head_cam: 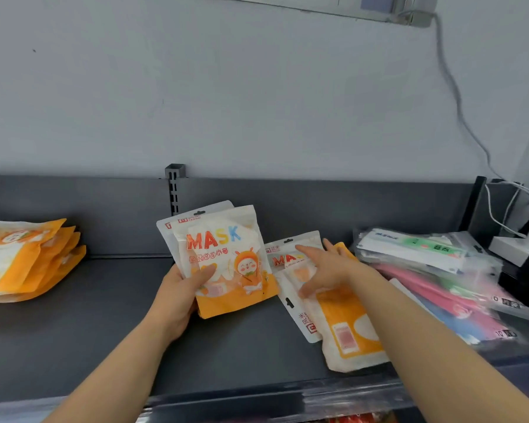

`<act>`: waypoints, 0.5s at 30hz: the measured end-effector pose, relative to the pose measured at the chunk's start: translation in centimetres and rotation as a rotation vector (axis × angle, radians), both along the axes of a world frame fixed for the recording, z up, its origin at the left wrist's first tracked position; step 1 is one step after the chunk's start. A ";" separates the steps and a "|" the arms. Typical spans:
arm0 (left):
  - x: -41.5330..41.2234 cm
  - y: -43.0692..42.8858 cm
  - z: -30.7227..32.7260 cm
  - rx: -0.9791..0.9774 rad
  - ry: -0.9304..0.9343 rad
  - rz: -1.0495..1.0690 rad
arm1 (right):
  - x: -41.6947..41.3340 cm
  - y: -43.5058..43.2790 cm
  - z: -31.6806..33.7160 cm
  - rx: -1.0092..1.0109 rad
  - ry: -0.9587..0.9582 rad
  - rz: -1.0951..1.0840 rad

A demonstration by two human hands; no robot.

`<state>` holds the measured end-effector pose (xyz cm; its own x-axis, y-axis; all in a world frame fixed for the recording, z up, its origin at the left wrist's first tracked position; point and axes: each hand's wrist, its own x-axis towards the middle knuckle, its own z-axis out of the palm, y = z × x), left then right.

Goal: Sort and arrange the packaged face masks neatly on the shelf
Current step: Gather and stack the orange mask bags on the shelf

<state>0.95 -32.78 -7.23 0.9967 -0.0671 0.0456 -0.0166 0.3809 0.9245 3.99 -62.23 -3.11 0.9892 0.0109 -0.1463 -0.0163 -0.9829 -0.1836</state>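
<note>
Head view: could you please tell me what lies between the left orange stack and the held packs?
Bare shelf between stack and packs, head view.

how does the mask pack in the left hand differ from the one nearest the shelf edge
The held pack is gripped and raised by the left hand; the near-edge pack lies flat on the shelf. The held pack shows its front, MASK lettering and a cartoon figure; the near-edge pack shows a plainer side with a small label. Both are white-and-orange pouches.
</note>
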 end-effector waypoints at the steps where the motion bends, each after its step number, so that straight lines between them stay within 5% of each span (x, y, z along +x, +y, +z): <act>1: 0.0 0.0 0.0 -0.007 0.000 0.004 | 0.1 0.3 0.2 0.012 -0.005 0.007; 6: -0.2 -0.1 -0.1 -0.021 -0.002 0.030 | 1.1 1.3 0.3 -0.029 -0.083 0.062; 10: -0.2 0.0 -0.1 -0.028 -0.022 0.050 | 1.7 0.5 0.3 0.236 -0.097 0.014; 15: -0.1 0.0 -0.2 -0.028 -0.064 0.103 | 1.8 0.4 2.4 0.631 -0.527 -0.055</act>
